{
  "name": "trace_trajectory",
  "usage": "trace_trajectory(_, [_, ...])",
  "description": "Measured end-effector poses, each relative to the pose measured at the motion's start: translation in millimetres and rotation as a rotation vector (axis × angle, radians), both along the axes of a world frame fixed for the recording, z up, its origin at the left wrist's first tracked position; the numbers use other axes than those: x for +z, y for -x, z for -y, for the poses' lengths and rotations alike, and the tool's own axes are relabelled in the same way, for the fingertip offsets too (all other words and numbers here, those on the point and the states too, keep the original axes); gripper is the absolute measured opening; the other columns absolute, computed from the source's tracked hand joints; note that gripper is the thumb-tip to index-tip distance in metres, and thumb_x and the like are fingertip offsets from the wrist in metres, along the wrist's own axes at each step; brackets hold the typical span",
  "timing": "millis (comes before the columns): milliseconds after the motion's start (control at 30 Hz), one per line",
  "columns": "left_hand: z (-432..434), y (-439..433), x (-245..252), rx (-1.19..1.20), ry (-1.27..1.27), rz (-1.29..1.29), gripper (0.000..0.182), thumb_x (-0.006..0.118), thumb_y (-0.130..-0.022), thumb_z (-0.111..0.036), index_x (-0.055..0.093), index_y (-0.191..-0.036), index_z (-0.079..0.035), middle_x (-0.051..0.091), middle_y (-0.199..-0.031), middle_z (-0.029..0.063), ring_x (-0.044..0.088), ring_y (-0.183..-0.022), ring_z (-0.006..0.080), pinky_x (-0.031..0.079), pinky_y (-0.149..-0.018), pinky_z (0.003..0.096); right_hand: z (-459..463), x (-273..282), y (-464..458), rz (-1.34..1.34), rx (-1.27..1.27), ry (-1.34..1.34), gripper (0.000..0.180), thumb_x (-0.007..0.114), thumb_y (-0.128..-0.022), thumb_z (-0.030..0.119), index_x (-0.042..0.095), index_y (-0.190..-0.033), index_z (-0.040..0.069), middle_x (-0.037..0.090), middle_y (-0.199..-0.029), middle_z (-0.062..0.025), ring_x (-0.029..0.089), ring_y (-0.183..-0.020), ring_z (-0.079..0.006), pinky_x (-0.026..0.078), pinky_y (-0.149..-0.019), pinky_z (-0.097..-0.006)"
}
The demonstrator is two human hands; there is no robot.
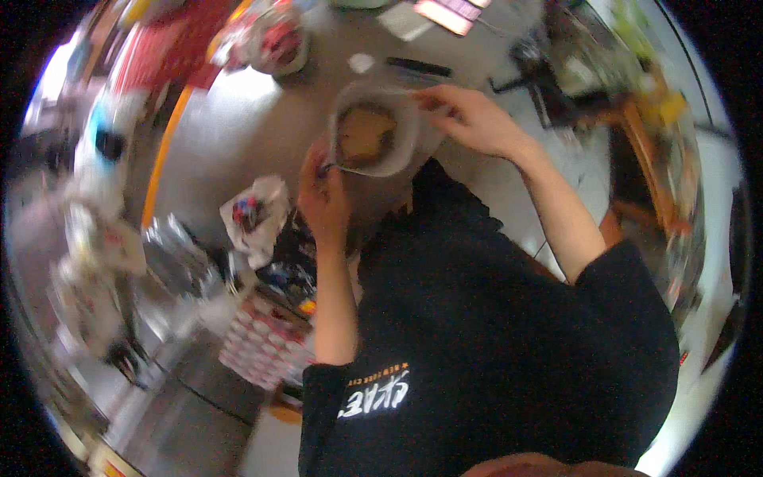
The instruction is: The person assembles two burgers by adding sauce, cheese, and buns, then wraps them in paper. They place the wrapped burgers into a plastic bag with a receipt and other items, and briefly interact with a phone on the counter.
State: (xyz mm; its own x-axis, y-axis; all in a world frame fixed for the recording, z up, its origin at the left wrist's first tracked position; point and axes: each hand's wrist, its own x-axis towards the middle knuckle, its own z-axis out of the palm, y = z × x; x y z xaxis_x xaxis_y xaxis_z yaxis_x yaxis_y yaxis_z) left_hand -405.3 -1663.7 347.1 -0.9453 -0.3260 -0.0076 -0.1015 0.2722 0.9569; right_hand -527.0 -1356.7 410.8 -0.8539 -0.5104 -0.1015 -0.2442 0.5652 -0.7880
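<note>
A translucent plastic container (pixel 374 128) with something brownish-yellow in it is held between my two hands above a grey tabletop. My left hand (pixel 323 191) grips its near left side, with a small dark object by the fingers that is too blurred to name. At the upper right rim, my right hand (pixel 468 116) has its thumb and fingers closed on the edge. The whole view is blurred, so the contents are hard to tell.
Beyond the container lie a black elongated object (pixel 419 66) and a small white piece (pixel 362 62). A clear container with red contents (pixel 280 45) stands at the upper left. Crumpled white paper (pixel 257 217) lies left of my left hand, and a checked box (pixel 265 340) nearer me.
</note>
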Motion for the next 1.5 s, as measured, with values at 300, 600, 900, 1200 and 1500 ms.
trace_trajectory(300, [-92, -154, -78, -0.478, -0.018, 0.444, 0.034, 0.082, -0.084, -0.006, 0.067, -0.115, 0.001, 0.067, -0.106, 0.0089, 0.061, -0.095, 0.0206, 0.051, -0.089, 0.0342, -246, 22, -397, 0.367, -1.044, -0.382, 0.053, 0.069, -0.094, 0.031, 0.057, -0.140, 0.008, 0.068, -0.127, -0.0198, 0.064, -0.119, -0.0375, 0.051, -0.102, -0.0495])
trace_trajectory(600, [-361, -97, 25, -1.076, -0.134, 0.244, 0.015, 0.060, -0.103, -0.009, 0.059, -0.112, 0.003, 0.067, -0.101, 0.0123, 0.063, -0.083, 0.0168, 0.056, -0.076, 0.0316, -395, 17, -823, -0.040, -2.515, -0.802, 0.077, 0.079, -0.086, 0.033, 0.046, -0.152, 0.010, 0.061, -0.132, -0.0230, 0.061, -0.121, -0.0385, 0.051, -0.101, -0.0480])
trace_trajectory(900, [-662, -333, 20, -1.718, -0.311, 0.309, 0.016, 0.067, -0.101, -0.012, 0.066, -0.113, -0.001, 0.069, -0.100, 0.0080, 0.065, -0.087, 0.0170, 0.056, -0.081, 0.0329, -426, 41, -959, -0.180, -2.556, -1.030, 0.058, 0.076, -0.091, 0.023, 0.055, -0.144, 0.010, 0.069, -0.121, -0.0155, 0.067, -0.113, -0.0373, 0.055, -0.095, -0.0455])
trace_trajectory(1200, [-815, -483, 52, -1.922, -0.373, -0.111, 0.024, 0.068, -0.098, -0.005, 0.065, -0.122, 0.000, 0.069, -0.116, 0.0076, 0.064, -0.105, 0.0158, 0.052, -0.095, 0.0320, -358, 163, -937, 0.029, -2.333, -0.920, 0.034, 0.084, -0.085, 0.027, 0.073, -0.109, 0.006, 0.077, -0.102, -0.0137, 0.074, -0.090, -0.0338, 0.059, -0.077, -0.0415])
trace_trajectory(1500, [-827, -511, 139, -2.318, -0.770, 0.656, 0.064, 0.059, -0.091, 0.006, 0.044, -0.153, -0.002, 0.060, -0.142, 0.0173, 0.064, -0.125, 0.0351, 0.054, -0.106, 0.0466, -366, 110, -942, -0.370, -2.279, -1.010, 0.034, 0.078, -0.090, 0.018, 0.070, -0.122, 0.008, 0.073, -0.088, -0.0108, 0.072, -0.074, -0.0247, 0.057, -0.067, -0.0370])
